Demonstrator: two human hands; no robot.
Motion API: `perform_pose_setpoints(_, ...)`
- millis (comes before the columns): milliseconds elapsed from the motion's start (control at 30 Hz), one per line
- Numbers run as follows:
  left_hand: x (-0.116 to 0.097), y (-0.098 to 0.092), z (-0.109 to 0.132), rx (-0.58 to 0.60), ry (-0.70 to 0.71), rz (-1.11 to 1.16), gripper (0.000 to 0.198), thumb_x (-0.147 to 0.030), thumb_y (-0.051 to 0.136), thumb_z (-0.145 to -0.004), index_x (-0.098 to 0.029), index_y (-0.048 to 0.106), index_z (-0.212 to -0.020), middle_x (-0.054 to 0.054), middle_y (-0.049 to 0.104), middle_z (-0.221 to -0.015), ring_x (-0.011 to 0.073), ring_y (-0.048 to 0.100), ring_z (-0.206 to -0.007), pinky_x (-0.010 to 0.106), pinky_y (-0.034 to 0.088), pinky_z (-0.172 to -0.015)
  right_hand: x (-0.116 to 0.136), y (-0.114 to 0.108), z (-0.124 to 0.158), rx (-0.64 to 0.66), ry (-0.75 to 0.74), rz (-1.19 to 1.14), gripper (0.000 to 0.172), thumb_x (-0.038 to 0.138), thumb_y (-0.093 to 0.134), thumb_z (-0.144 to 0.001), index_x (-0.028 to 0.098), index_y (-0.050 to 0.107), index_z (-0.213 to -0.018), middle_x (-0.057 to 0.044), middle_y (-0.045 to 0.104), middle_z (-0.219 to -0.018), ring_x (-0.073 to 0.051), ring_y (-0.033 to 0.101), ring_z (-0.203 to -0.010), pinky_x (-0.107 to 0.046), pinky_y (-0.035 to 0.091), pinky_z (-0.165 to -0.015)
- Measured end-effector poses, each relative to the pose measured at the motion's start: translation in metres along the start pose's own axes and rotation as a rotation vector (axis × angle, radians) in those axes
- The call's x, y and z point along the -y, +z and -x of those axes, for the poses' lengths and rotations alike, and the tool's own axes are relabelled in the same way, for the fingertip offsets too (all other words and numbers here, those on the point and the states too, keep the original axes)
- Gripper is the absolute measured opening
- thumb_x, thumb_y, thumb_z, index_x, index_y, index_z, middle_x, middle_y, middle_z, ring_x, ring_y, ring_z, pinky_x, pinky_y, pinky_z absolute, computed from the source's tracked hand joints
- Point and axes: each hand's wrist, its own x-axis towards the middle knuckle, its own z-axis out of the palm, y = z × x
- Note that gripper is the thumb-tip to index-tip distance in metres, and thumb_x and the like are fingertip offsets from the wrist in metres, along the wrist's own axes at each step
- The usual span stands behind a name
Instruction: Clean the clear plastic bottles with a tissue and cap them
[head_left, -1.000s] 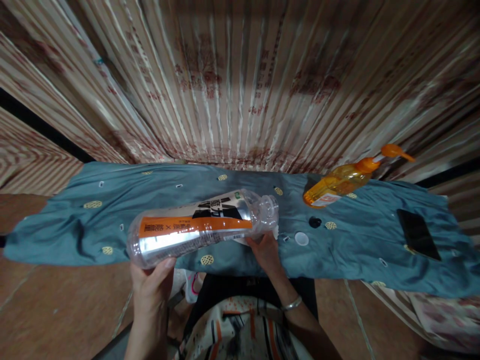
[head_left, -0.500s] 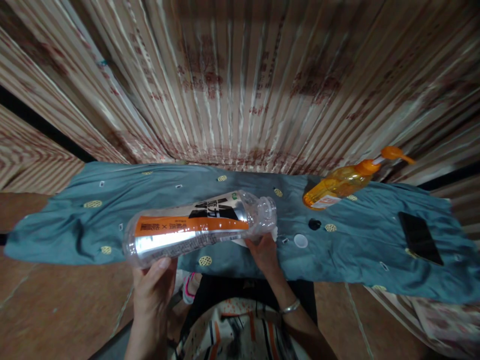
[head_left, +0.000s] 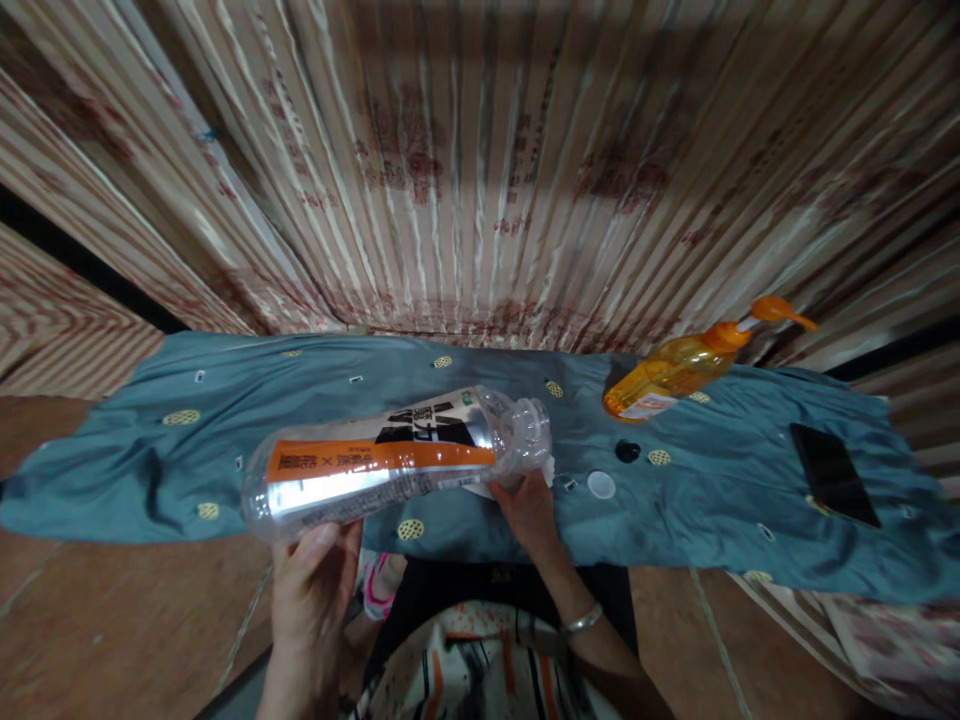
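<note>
A clear plastic bottle with a silver, orange and black label lies nearly level above the cloth, its uncapped mouth pointing right. My left hand grips it from below near its base, thumb in front. Under the bottle's neck, my right hand is closed on a thin white piece that looks like tissue. Most of that piece and the right fingertips are hidden behind the bottle.
An orange pump bottle stands at the back right of the teal cloth. A small black object and a white disc lie right of my right hand. A black phone rests farther right. A striped curtain hangs behind.
The bottle's base end has dipped very slightly toward me with my left hand. My right hand stays under the neck. The whole view has shifted a little.
</note>
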Motion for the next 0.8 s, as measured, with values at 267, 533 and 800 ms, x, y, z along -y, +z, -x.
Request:
perform_pose_setpoints(267,-0.007,0.03,0.012,-0.213,-0.087,-0.05,0.064,-0.027,0.1,-0.022,-0.03,0.074,-0.08,-0.002,0.087,-0.104,0.0386,0.07,-0.14,0.04,0.064,-0.11,-0.004,0.002,0.002,0.002,0.024,0.007,0.04,0.052,0.083,-0.083,0.027,0.064,-0.108,-0.017,0.083,-0.111,-0.042,0.083,-0.111,-0.059,0.069,-0.098)
perform_pose_setpoints(533,0.0,0.017,0.009,-0.142,-0.048,-0.054,0.065,-0.038,0.106,-0.032,-0.03,0.076,-0.088,-0.001,0.086,-0.107,0.0373,0.074,-0.13,0.043,0.068,-0.101,0.0,-0.001,0.002,-0.019,0.013,0.0,0.037,0.048,0.085,-0.081,0.029,0.065,-0.104,-0.013,0.083,-0.107,-0.04,0.083,-0.107,-0.06,0.07,-0.097)
perform_pose_setpoints(800,0.005,0.001,0.006,-0.029,-0.043,-0.001,0.06,-0.034,0.108,-0.043,-0.029,0.081,-0.097,0.001,0.087,-0.105,0.0353,0.08,-0.121,0.033,0.07,-0.08,0.004,-0.001,0.001,-0.004,0.037,-0.012,0.036,0.052,0.083,-0.082,0.029,0.064,-0.103,-0.015,0.083,-0.11,-0.041,0.083,-0.112,-0.057,0.07,-0.098)
